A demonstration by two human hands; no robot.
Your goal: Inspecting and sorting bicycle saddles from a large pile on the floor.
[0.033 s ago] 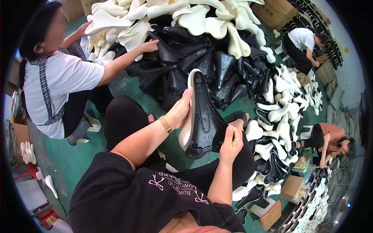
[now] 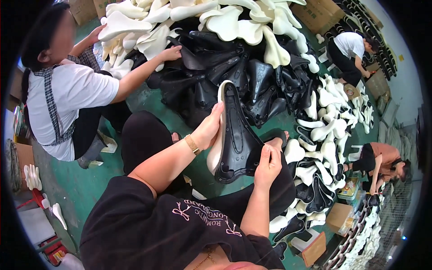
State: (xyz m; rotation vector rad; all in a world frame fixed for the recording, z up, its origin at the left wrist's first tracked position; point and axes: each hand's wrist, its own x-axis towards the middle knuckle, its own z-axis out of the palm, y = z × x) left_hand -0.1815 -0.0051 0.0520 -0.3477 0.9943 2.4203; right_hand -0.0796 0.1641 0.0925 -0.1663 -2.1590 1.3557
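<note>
Both hands are busy and apart: the left hand [image 2: 209, 129] clamps the long side of a saddle piece [image 2: 235, 144], while the right hand [image 2: 268, 166] pinches at the wide end's right-hand corner, fingers curled in. The piece hangs in front of the lap, above the green floor [image 2: 67, 180], narrow nose pointing away, its hollow black shell [image 2: 234, 112] facing up. And look at that left flank: a cream pad [image 2: 214, 158] lines the shell from nose to wide end, so these two parts already sit together, it seems. On the right flank no cream shows; whether the pad is seated at that corner, where the fingers are, I can't tell. So, one piece looks well advanced but perhaps not finished.

Plenty is left, by the look of it! Just beyond, loose black shells [image 2: 258, 81] lie heaped, with bare cream pads [image 2: 231, 22] stacked behind them. To the left, a co-worker [image 2: 72, 94] has one hand on a pad and the other on a shell, the two well apart. Over on the right runs a mixed pile [image 2: 330, 130], some black shells among the cream there; how many are joined, this view doesn't settle.
</note>
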